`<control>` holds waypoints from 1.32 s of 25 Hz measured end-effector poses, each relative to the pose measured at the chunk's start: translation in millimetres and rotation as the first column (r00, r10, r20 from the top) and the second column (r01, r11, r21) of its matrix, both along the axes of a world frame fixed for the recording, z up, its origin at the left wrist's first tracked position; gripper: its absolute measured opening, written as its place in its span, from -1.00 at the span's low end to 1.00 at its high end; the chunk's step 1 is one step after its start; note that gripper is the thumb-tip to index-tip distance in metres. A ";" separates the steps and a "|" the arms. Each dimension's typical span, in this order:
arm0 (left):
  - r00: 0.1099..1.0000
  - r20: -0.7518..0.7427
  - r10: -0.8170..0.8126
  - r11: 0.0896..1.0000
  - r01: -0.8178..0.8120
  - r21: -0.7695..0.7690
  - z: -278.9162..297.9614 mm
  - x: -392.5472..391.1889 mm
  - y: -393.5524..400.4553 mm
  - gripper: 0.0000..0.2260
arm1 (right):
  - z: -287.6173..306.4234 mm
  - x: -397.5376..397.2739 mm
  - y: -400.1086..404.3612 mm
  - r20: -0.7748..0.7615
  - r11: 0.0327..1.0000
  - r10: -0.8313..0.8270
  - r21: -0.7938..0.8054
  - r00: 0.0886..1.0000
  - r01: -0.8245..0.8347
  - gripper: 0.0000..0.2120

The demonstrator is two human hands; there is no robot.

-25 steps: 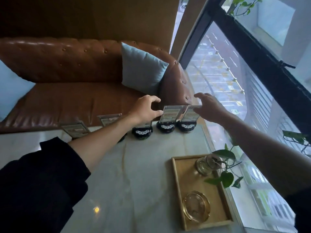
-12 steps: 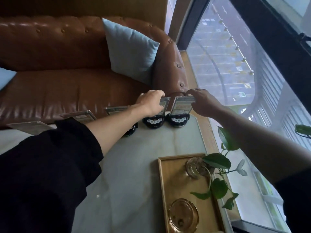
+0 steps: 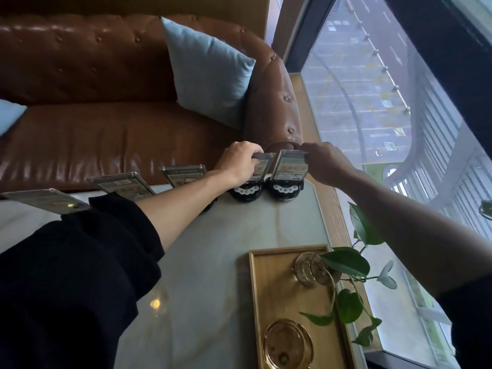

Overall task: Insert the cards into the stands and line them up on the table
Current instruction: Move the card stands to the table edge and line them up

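While the left hand (image 3: 239, 162) grips one clear printed card (image 3: 262, 166) and the right hand (image 3: 323, 162) pinches its neighbour (image 3: 290, 166), both stand in round black stands (image 3: 283, 190) at the pale marble table's (image 3: 239, 262) far edge. Card print appears greenish, too blurred to read.

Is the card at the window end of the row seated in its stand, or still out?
Seated: the card stands upright in its black stand, while the right hand pinches its top corner.

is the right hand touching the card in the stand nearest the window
Touching. The head view shows the right hand pinching the top right corner of the card that stands in the black stand; no gap shows between them.
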State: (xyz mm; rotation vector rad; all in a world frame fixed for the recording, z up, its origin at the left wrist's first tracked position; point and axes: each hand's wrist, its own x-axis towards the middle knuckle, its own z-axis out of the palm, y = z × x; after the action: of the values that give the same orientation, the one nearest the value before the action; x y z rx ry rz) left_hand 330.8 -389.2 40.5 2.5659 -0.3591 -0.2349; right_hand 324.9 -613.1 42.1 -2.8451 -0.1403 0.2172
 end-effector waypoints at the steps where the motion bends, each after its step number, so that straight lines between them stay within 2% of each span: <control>1: 1.000 0.001 -0.004 1.000 0.004 -0.006 -0.3 0.0 -0.7 -0.84 | -1.2 0.3 -1.1 0.000 1.000 -0.001 0.002 1.000 0.001 -0.59; 11: 0.999 -0.028 -0.021 0.998 0.020 -0.054 -6.5 4.8 9.7 -0.82 | -3.5 3.3 -1.7 -0.048 0.999 0.021 0.048 0.999 -0.019 -0.64; 14: 0.999 -0.011 -0.045 0.998 0.045 -0.042 -2.3 1.8 17.5 -0.64 | -0.3 0.2 1.2 -0.108 0.999 0.031 -0.022 0.994 -0.033 -0.54; 17: 0.999 0.033 -0.004 0.999 0.006 -0.043 12.6 0.6 43.2 -0.60 | 12.6 -4.0 13.9 -0.015 0.994 0.020 -0.104 1.000 -0.022 -0.49; 20: 0.994 0.052 0.096 0.994 -0.092 -0.059 32.2 -2.9 88.4 -0.59 | 30.7 -3.1 52.7 0.112 1.000 0.025 -0.001 0.993 -0.026 -0.53; 22: 0.990 0.021 0.143 0.988 -0.141 -0.055 42.1 -8.1 125.0 -0.56 | 39.1 -1.6 89.2 0.137 0.993 0.071 0.082 0.988 -0.082 -0.54; 27: 0.980 -0.149 0.130 0.990 -0.118 0.082 52.5 -29.4 214.7 -0.38 | 40.0 -9.6 185.9 -0.009 0.945 0.287 0.168 0.958 -0.281 -0.42; 30: 0.979 -0.189 0.073 0.980 -0.036 0.196 43.5 -34.6 251.6 -0.48 | 27.3 -13.4 221.2 -0.078 0.938 0.333 0.131 0.940 -0.321 -0.47; 33: 0.989 -0.140 0.053 0.973 -0.020 0.230 27.7 -35.9 273.2 -0.75 | 15.8 -12.6 240.0 -0.086 0.952 0.305 0.017 0.948 -0.305 -0.70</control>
State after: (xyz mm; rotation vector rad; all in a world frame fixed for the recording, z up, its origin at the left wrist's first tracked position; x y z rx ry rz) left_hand 294.8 -116.0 68.2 2.7567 -0.2415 -0.4724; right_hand 312.3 -373.1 57.9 -2.7913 -0.5634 0.4044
